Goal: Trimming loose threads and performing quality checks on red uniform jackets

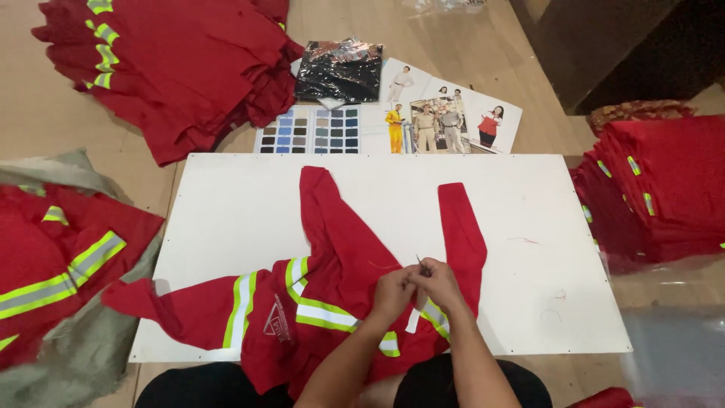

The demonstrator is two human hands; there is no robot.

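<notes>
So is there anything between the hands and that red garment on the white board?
Nothing visible. Both the left hand and right hand rest directly on the red garment, pinching a small thin tool together over it on the white board.

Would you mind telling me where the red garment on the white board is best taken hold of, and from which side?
Probably at the two legs that lie flat and apart on the board, the left leg and the right leg, coming from the far edge. They are spread and free there, while both hands, left hand and right hand, pinch a small tool at the near part of the garment.
</notes>
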